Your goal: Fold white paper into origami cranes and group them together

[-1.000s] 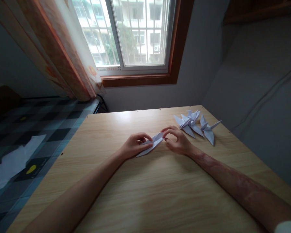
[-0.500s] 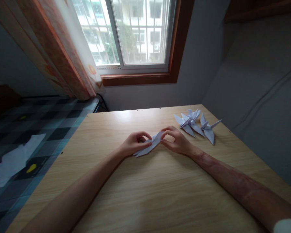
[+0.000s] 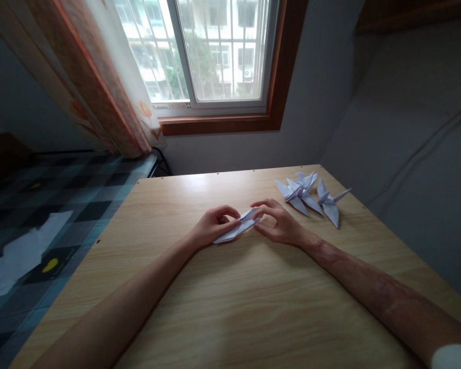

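Note:
A narrow piece of folded white paper [image 3: 236, 231] lies slantwise between my hands, just over the tabletop. My left hand [image 3: 215, 224] pinches its left and middle part between thumb and fingers. At the right end, the thumb and fingers of my right hand [image 3: 278, 221] are curled round and close on the paper's tip. Part of the paper is hidden behind the fingers. Beyond my right hand rest several white origami cranes [image 3: 300, 192], bunched together, with one crane [image 3: 328, 202] a little to the right.
The hands are over a light wooden table [image 3: 200, 307]. To the left stands a bed with a checked cover [image 3: 88, 211], bearing loose white paper sheets [image 3: 26, 253]. A curtain [image 3: 111, 113] hangs beside the window [image 3: 223, 51]. A cable [image 3: 418, 154] runs along the right wall.
The folded paper has turned slightly, and its left end looks flatter and more closed. My right fingers have shifted a little over its right tip. The cranes have stayed put.

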`<action>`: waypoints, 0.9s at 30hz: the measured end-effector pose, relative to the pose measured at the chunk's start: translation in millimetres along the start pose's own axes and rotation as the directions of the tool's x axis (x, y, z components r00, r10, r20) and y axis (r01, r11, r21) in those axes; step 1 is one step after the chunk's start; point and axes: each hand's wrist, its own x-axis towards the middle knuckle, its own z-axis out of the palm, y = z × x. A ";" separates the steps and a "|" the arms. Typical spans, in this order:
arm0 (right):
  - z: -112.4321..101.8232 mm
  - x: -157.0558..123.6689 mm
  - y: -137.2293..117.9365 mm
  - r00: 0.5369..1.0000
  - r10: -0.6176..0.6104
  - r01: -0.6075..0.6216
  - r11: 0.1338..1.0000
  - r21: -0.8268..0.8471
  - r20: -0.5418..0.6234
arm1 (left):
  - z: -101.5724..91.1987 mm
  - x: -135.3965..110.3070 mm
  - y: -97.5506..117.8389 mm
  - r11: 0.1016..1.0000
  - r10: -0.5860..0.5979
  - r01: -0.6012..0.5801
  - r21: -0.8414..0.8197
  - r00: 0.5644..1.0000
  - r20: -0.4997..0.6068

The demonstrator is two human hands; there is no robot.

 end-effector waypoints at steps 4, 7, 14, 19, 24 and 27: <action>0.3 0.7 -0.3 1.000 0.002 -0.002 1.000 0.011 -0.001 | -0.6 0.1 -0.9 1.000 0.006 -0.006 0.016 1.000 -0.005; 0.9 1.1 1.4 1.000 0.011 -0.012 0.999 0.039 0.009 | -2.0 -0.3 -1.4 0.999 0.002 -0.002 0.032 1.000 0.009; -2.6 0.9 -0.1 0.996 0.007 -0.015 0.995 0.094 0.088 | -4.8 0.8 -1.3 0.996 0.079 -0.082 0.032 0.993 0.085; -6.3 2.5 -1.6 0.986 -0.012 -0.001 0.997 0.079 0.167 | -1.0 3.1 -5.9 0.967 0.224 -0.233 0.107 0.971 0.086; -3.3 1.5 2.9 0.985 -0.022 0.014 0.999 0.049 0.171 | 1.9 5.2 -11.3 0.890 0.375 -0.388 0.238 0.922 0.102; -1.5 1.2 4.3 0.987 -0.018 0.015 1.000 0.023 0.159 | 2.0 4.6 -10.2 0.842 0.414 -0.434 0.319 0.900 0.133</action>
